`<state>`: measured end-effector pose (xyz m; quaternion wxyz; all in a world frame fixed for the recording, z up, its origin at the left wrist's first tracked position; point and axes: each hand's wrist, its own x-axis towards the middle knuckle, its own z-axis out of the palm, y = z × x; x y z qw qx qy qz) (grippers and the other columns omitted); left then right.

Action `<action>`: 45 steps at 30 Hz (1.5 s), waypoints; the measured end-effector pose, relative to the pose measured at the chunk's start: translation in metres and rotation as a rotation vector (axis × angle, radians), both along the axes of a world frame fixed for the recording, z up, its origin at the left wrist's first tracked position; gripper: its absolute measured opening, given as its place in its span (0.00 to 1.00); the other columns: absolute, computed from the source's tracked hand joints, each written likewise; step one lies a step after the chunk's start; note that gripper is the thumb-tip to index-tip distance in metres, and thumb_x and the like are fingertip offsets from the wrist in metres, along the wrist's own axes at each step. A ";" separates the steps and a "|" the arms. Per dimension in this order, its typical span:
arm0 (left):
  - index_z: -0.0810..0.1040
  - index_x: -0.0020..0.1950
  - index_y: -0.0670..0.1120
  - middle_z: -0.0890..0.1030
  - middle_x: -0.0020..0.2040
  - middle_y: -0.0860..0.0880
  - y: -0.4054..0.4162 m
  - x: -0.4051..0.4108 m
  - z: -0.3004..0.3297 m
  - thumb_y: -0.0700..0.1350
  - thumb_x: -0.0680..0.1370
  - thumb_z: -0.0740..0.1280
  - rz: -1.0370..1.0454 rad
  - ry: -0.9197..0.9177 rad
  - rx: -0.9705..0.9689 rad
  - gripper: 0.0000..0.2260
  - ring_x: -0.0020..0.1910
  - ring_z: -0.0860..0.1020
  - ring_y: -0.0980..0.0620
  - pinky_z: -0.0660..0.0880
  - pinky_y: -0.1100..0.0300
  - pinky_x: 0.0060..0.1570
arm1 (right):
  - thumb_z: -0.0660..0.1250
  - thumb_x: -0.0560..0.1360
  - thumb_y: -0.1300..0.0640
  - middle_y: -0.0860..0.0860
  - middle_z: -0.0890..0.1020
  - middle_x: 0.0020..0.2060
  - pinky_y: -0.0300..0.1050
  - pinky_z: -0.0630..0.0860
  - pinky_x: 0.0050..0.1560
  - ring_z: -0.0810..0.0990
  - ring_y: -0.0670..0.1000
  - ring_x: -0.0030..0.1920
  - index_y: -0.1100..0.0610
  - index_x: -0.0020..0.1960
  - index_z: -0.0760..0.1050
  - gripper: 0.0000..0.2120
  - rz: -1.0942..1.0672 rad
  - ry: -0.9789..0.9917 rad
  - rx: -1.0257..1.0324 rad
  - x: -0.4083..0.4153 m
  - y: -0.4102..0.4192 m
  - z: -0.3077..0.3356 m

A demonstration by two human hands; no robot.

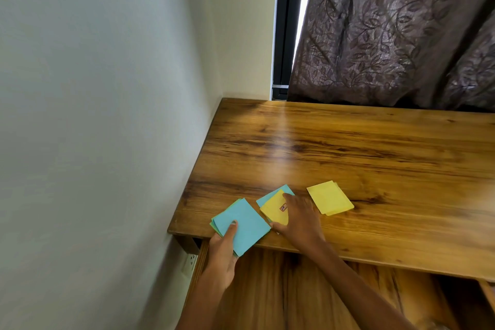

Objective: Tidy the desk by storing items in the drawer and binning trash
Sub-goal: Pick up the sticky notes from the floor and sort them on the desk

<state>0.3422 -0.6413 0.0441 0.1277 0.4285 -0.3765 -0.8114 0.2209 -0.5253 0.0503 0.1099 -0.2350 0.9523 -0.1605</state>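
- Head view: my left hand holds a stack of blue paper slips at the near left corner of the counter; my thumb lies on top of the stack, my other fingers are under it, and its near corner sticks out past the counter's front edge.
- A thin greenish edge peeks out along the left side of that blue stack.
- Just to the right, my right hand rests on a yellow slip with a small red mark on it; my fingers lie curved over it and my thumb reaches toward its near edge. I cannot tell whether I am pinching it or only pressing on it.
- Under that yellow slip lies another blue slip, its far corner showing beyond it.
- Further right, apart from my hand, a small pile of yellow slips lies flat on the counter, slightly fanned.
- Below the counter's front edge is an open wooden drawer, and my forearms cross above it.
- The counter is brown wood with dark grain and sits against a pale wall on the left.
- A white socket shows low on that wall beside the drawer.
- Behind the counter hangs a brown leaf-patterned curtain, with a dark window frame and a strip of daylight at its left.
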 end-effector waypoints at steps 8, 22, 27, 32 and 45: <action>0.69 0.67 0.41 0.80 0.54 0.42 -0.001 -0.001 -0.002 0.41 0.77 0.66 0.008 0.005 0.016 0.18 0.49 0.79 0.48 0.76 0.55 0.47 | 0.72 0.66 0.41 0.50 0.65 0.68 0.51 0.62 0.65 0.63 0.52 0.68 0.48 0.72 0.53 0.42 -0.120 0.010 -0.087 -0.004 0.003 0.005; 0.68 0.68 0.42 0.80 0.54 0.43 -0.003 -0.002 -0.007 0.42 0.77 0.66 0.009 -0.004 0.010 0.20 0.52 0.79 0.46 0.75 0.52 0.52 | 0.64 0.74 0.43 0.57 0.61 0.70 0.57 0.59 0.67 0.58 0.59 0.70 0.54 0.72 0.59 0.32 -0.391 0.036 0.114 -0.039 0.053 0.007; 0.69 0.67 0.43 0.80 0.55 0.43 -0.003 -0.001 -0.006 0.42 0.77 0.66 0.006 0.001 0.016 0.19 0.52 0.79 0.47 0.76 0.54 0.49 | 0.60 0.75 0.40 0.48 0.63 0.71 0.50 0.57 0.70 0.57 0.51 0.71 0.48 0.71 0.61 0.28 -0.012 0.105 -0.052 -0.008 0.034 0.003; 0.69 0.67 0.42 0.80 0.57 0.42 -0.002 -0.001 -0.005 0.42 0.77 0.66 0.001 -0.001 0.008 0.19 0.53 0.80 0.46 0.76 0.53 0.51 | 0.56 0.75 0.34 0.49 0.59 0.73 0.46 0.55 0.72 0.55 0.50 0.74 0.50 0.73 0.56 0.33 0.166 0.088 0.080 0.018 0.023 -0.009; 0.68 0.67 0.41 0.80 0.51 0.43 -0.001 0.000 -0.001 0.40 0.77 0.66 0.020 0.000 0.018 0.19 0.49 0.79 0.48 0.76 0.56 0.43 | 0.69 0.73 0.54 0.53 0.81 0.55 0.43 0.79 0.51 0.80 0.51 0.57 0.56 0.59 0.77 0.15 0.116 0.269 -0.011 0.018 0.026 -0.003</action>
